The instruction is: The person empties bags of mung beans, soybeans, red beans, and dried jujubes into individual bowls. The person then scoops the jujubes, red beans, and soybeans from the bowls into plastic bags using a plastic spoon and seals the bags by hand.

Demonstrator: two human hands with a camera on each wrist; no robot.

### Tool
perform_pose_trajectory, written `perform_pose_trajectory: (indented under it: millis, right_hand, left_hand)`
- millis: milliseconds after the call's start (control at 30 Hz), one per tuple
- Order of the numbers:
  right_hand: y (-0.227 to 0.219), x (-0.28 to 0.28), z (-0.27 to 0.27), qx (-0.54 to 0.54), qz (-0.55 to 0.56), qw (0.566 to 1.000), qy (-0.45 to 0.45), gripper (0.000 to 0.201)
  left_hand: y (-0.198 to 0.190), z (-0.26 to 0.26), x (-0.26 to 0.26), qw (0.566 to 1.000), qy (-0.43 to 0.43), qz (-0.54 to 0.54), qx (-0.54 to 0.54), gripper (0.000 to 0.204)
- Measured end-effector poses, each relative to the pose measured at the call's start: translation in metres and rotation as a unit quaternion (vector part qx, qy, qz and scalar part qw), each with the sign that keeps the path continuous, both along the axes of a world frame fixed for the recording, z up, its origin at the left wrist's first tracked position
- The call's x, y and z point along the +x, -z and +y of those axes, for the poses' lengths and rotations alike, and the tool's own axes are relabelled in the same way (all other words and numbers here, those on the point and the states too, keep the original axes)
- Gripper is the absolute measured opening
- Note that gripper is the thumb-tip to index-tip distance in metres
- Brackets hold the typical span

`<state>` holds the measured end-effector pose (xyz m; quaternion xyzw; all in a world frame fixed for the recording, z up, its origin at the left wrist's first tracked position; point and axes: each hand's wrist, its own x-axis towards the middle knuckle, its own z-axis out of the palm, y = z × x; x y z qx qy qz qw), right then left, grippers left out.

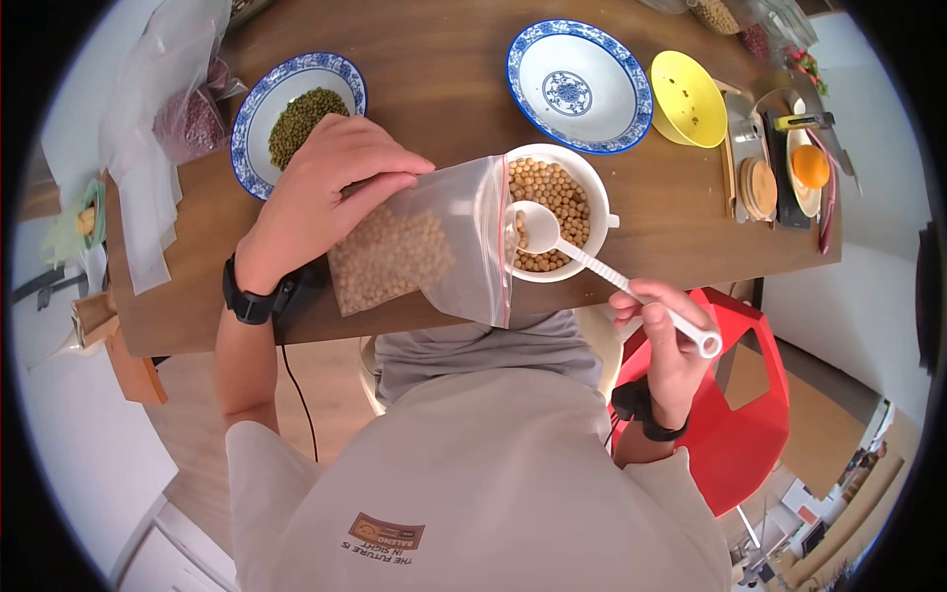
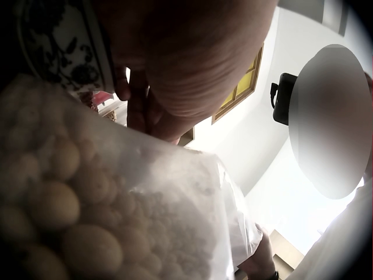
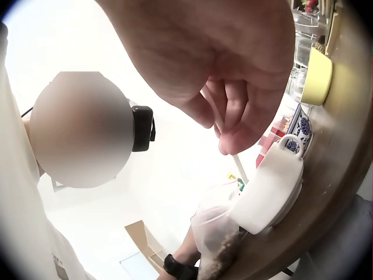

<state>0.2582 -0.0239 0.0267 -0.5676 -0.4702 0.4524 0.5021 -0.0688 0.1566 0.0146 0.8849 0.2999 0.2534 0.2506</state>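
Observation:
My left hand (image 1: 340,187) pinches the upper edge of a clear zip bag (image 1: 464,266) between thumb and fingers. Soybeans (image 1: 395,257) fill the bag's lower part, and its mouth, with a red zip line, overlaps the left rim of a white handled bowl (image 1: 602,187). More soybeans (image 1: 557,192) lie in that bowl. In my right hand (image 1: 671,340) is the handle of a white spoon (image 1: 602,271). The spoon's head is at the bag's mouth, over the bowl, with a few soybeans in it. In the right wrist view, fingertips (image 3: 233,140) curl round the handle.
Behind my left hand stands a blue-and-white bowl (image 1: 247,123) of green beans. Another patterned bowl (image 1: 592,69) and a yellow bowl (image 1: 681,89) with green bits stand at the back. Bags of reddish beans (image 1: 187,128) lie left; an orange (image 1: 811,167) sits right.

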Motion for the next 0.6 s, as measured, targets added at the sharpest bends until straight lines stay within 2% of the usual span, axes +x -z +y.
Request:
perform_pose_trajectory:
  millis: [167,267,300,367,433,500,600]
  right_hand:
    - [-0.007,0.003,-0.006,0.049,0.023,0.997,0.052,0.029]
    - [-0.018,-0.002,-0.004,0.060,0.033,0.998,-0.012,0.021]
    - [-0.020,-0.004,0.000,0.062,0.037,0.997,-0.003,0.021]
    - [-0.022,-0.006,0.010,0.108,-0.050,0.979,-0.165,0.017]
    - [-0.020,-0.017,0.012,0.132,-0.065,0.974,-0.172,0.024]
    - [-0.016,-0.020,0.013,0.179,-0.154,0.946,-0.221,0.032]
    - [-0.014,-0.002,0.011,0.179,-0.148,0.950,-0.208,0.035]
  left_hand:
    - [0.001,0.001,0.001,1.000,0.006,0.000,-0.004,0.015]
    - [-0.002,0.000,0.002,1.000,0.003,0.006,0.012,0.013]
    - [-0.003,0.000,0.002,1.000,-0.005,0.011,0.001,0.014]
    - [-0.004,-0.001,0.003,1.000,-0.005,0.020,-0.009,0.015]
    - [-0.004,-0.001,0.004,1.000,-0.020,0.018,-0.013,0.015]
    - [-0.005,-0.002,0.005,0.999,-0.019,0.023,-0.014,0.015]
    - [-0.006,-0.002,0.005,0.999,-0.024,0.027,-0.016,0.015]
